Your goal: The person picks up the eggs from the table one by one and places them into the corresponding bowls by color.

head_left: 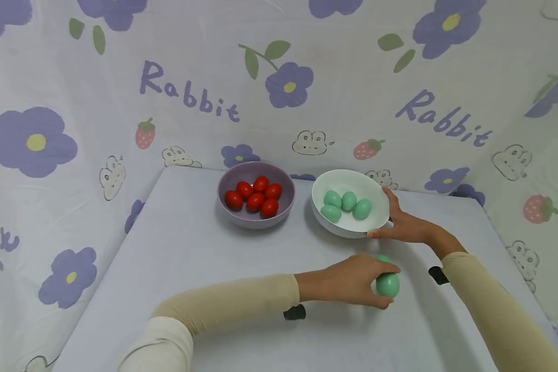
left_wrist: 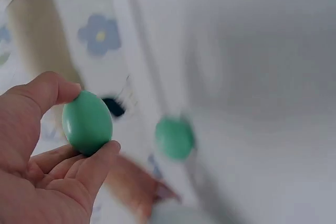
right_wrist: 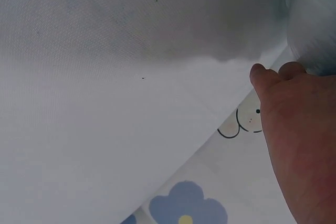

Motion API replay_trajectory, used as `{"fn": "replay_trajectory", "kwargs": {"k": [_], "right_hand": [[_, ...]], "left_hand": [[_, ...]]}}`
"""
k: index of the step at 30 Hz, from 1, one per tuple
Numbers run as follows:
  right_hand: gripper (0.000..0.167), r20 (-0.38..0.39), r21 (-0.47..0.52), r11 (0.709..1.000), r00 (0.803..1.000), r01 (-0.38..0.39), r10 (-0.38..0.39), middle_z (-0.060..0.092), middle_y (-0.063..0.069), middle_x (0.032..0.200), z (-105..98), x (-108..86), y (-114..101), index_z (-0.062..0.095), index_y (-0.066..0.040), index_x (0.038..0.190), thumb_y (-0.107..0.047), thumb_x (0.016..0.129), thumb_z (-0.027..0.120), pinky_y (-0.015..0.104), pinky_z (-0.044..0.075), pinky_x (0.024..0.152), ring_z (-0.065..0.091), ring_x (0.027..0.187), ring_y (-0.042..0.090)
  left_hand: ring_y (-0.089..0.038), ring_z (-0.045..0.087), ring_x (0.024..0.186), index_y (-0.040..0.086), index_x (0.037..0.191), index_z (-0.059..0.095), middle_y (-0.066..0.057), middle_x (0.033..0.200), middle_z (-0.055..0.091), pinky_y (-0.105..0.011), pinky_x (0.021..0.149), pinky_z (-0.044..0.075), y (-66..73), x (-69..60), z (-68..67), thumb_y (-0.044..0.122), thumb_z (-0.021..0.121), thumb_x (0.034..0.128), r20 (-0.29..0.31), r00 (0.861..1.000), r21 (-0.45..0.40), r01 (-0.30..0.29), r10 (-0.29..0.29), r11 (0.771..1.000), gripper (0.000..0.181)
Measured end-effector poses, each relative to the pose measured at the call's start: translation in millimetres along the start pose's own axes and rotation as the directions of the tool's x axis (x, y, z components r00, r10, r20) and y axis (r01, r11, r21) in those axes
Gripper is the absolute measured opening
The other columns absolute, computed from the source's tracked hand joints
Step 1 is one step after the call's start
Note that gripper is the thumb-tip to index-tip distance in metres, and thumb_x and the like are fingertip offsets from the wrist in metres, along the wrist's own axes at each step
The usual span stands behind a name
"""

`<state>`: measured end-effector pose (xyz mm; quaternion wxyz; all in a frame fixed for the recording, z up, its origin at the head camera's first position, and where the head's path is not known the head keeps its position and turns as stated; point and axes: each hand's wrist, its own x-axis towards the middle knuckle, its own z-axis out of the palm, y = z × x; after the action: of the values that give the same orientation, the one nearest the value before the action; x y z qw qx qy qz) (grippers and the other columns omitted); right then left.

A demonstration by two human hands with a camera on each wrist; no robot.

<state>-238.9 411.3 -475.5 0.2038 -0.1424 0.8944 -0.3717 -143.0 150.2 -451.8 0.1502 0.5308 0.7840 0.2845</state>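
Observation:
My left hand (head_left: pixel 353 279) pinches a green egg (head_left: pixel 388 285) between thumb and fingertips, low over the table in front of the white bowl. In the left wrist view that egg (left_wrist: pixel 87 123) shows clearly in the left hand (left_wrist: pixel 58 150). A second green egg (left_wrist: pixel 175 137) appears blurred beyond it; the head view shows only part of it behind the fingers. My right hand (head_left: pixel 406 226) grips the right side of the white bowl (head_left: pixel 323 223), which contains several green eggs (head_left: pixel 349 201). In the right wrist view the right hand (right_wrist: pixel 302 124) touches the bowl's side (right_wrist: pixel 315 24), its fingertips partly hidden.
Left of the white bowl stands a purple bowl (head_left: pixel 256 223) with several red eggs (head_left: pixel 256 201) inside. Both bowls are near the back edge of the white-covered table (head_left: pixel 176 248). A patterned curtain (head_left: pixel 260 31) hangs behind and along the sides.

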Motion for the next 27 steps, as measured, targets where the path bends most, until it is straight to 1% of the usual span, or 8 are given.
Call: {"fn": "replay_trajectory", "kwargs": {"k": [3, 6, 9, 13, 17, 20, 24, 27], "right_hand": [[0.131, -0.003, 0.002, 1.0, 1.0, 0.016, -0.016, -0.021, 0.024, 0.17, -3, -4.1, 1, -0.033, -0.023, 0.16, -0.028, 0.095, 0.08, 0.077, 0.017, 0.119, 0.005, 0.156, 0.056], [0.129, 0.0, -0.003, 1.0, 1.0, 0.013, -0.013, -0.018, 0.028, 0.17, -6, -7.8, 2, -0.033, -0.019, 0.16, -0.027, 0.096, 0.079, 0.077, 0.016, 0.119, 0.006, 0.156, 0.058], [0.13, 0.003, -0.003, 1.0, 1.0, -0.011, 0.011, -0.018, 0.026, 0.171, -6, -9.4, 3, -0.035, -0.023, 0.159, -0.029, 0.096, 0.079, 0.079, 0.017, 0.118, 0.006, 0.156, 0.058], [0.133, 0.004, 0.013, 0.999, 0.999, -0.032, 0.032, -0.019, 0.024, 0.17, -3, -8.1, 3, -0.036, -0.027, 0.159, -0.033, 0.095, 0.081, 0.081, 0.019, 0.116, 0.007, 0.155, 0.059], [0.133, 0.004, 0.016, 0.999, 0.999, -0.049, 0.049, -0.018, 0.024, 0.17, -2, -6.5, 3, -0.035, -0.026, 0.159, -0.035, 0.095, 0.081, 0.079, 0.019, 0.117, 0.008, 0.155, 0.059], [0.133, 0.003, 0.006, 0.998, 0.998, -0.055, 0.055, -0.018, 0.024, 0.171, -2, -4.7, 1, -0.035, -0.028, 0.159, -0.037, 0.094, 0.081, 0.078, 0.019, 0.118, 0.007, 0.155, 0.059], [0.134, -0.002, -0.006, 0.998, 0.998, -0.055, 0.055, -0.02, 0.023, 0.171, -1, -1.4, -1, -0.035, -0.029, 0.159, -0.038, 0.094, 0.081, 0.079, 0.015, 0.118, 0.005, 0.156, 0.058], [0.135, -0.009, -0.013, 0.998, 0.998, -0.065, 0.065, -0.021, 0.022, 0.172, 0, 1.9, -1, -0.036, -0.031, 0.158, -0.04, 0.093, 0.082, 0.08, 0.013, 0.118, 0.001, 0.157, 0.057]], "left_hand": [[0.01, 0.057, 0.099, 0.014, 0.146, 0.06, 0.015, 0.119, 0.066, -0.004, 0.088, 0.043, -3.1, 1.7, -29.1, 0.034, 0.076, 0.0964, -0.08, 0.997, 0.006, -0.001, 0.001, 1.0, 0.056], [0.005, 0.057, 0.102, 0.014, 0.148, 0.059, 0.013, 0.121, 0.066, -0.007, 0.092, 0.043, -13.5, 6.3, -54.8, 0.033, 0.076, 0.0962, -0.155, 0.987, 0.016, 0.038, -0.035, 0.999, 0.057], [0.0, 0.06, 0.109, 0.012, 0.149, 0.058, 0.008, 0.129, 0.07, -0.015, 0.101, 0.044, -29.3, 9.8, -75.5, 0.034, 0.076, 0.0959, -0.219, 0.971, 0.039, 0.101, -0.09, 0.994, 0.061], [-0.009, 0.061, 0.119, 0.01, 0.148, 0.06, 0.0, 0.138, 0.069, -0.024, 0.108, 0.044, -49.8, 11.8, -97.2, 0.033, 0.076, 0.0963, -0.266, 0.954, 0.071, 0.161, -0.137, 0.984, 0.059], [-0.014, 0.061, 0.122, 0.007, 0.15, 0.058, -0.003, 0.14, 0.068, -0.021, 0.105, 0.048, -66.3, 15.9, -114.3, 0.03, 0.077, 0.097, -0.278, 0.944, 0.075, 0.205, -0.177, 0.976, 0.061], [-0.017, 0.059, 0.122, 0.005, 0.152, 0.056, -0.005, 0.141, 0.067, -0.023, 0.102, 0.051, -76.7, 20.4, -122.5, 0.029, 0.077, 0.0972, -0.264, 0.937, 0.103, 0.262, -0.227, 0.96, 0.063], [-0.019, 0.056, 0.12, 0.007, 0.152, 0.056, -0.005, 0.139, 0.067, -0.028, 0.099, 0.051, -90.5, 27.1, -125.7, 0.024, 0.077, 0.0972, -0.215, 0.929, 0.194, 0.344, -0.302, 0.919, 0.061], [-0.018, 0.057, 0.108, 0.006, 0.142, 0.062, -0.005, 0.125, 0.068, -0.029, 0.091, 0.051, -101.7, 32.5, -123.9, 0.018, 0.078, 0.0962, -0.17, 0.928, 0.296, 0.368, -0.33, 0.881, 0.05]]}}
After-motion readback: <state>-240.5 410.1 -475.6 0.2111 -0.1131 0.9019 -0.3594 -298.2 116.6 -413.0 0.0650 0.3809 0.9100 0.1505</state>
